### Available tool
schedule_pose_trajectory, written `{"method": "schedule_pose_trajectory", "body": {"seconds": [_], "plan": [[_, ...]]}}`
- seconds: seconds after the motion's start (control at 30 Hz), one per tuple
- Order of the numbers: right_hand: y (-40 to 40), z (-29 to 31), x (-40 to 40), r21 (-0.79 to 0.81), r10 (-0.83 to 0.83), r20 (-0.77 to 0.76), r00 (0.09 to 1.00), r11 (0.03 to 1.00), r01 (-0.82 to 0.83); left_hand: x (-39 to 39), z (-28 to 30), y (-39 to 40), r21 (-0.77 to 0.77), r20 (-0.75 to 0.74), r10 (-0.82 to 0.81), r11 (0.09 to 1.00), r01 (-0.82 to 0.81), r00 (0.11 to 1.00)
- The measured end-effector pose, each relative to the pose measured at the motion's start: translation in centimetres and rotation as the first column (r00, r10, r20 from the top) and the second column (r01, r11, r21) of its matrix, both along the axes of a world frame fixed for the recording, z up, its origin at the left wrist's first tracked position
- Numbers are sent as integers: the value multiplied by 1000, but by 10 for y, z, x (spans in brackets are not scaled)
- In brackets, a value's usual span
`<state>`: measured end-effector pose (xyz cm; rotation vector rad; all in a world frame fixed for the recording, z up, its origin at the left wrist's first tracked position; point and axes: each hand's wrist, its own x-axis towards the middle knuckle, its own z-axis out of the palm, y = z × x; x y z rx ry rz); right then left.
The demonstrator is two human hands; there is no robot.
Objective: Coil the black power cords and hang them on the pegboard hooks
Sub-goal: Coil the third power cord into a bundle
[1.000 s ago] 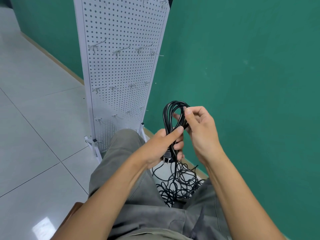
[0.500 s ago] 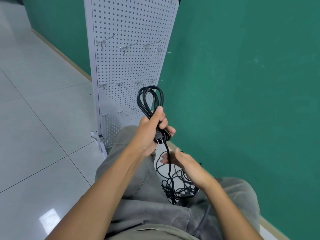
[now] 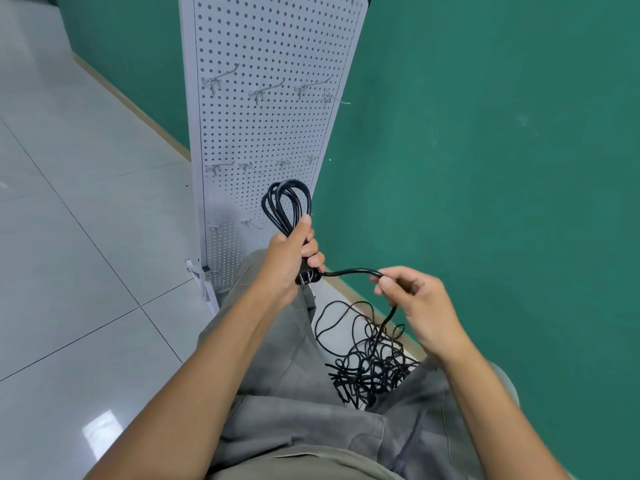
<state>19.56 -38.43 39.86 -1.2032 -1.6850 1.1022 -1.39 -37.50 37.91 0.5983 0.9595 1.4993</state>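
The coiling step is in hand. The left hand (image 3: 289,261) has its grip clamped around the lower part of the coil (image 3: 286,206), and the loops stand up above the fist, in front of the pegboard (image 3: 266,109). The right hand (image 3: 415,303) pinches the loose cord (image 3: 353,271) just beside the left fist. From there the cord drops to a tangled pile (image 3: 367,362) on the floor (image 3: 69,237) between the knees. I judge that the next move is to bring this length up as one more loop. The hooks (image 3: 263,93) carry nothing yet, so hanging comes later.
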Motion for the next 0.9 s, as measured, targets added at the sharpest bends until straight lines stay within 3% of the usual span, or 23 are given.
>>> {"method": "schedule_pose_trajectory", "body": {"seconds": [0.4,0.5,0.73,0.9], "plan": [[2,59,-22,170,61,74,995,983,-73,30,25,-15,64,-167,-269,957,283,949],[1,67,-24,156,44,10,999,987,-45,34,31,-21,57,-209,-332,935,351,920],[0,70,-25,79,-42,-119,992,996,52,34,46,-32,98,-53,-492,863,495,869],[0,46,-17,37,32,-138,990,999,-27,25,52,-34,179,-17,-522,837,516,853]]}}
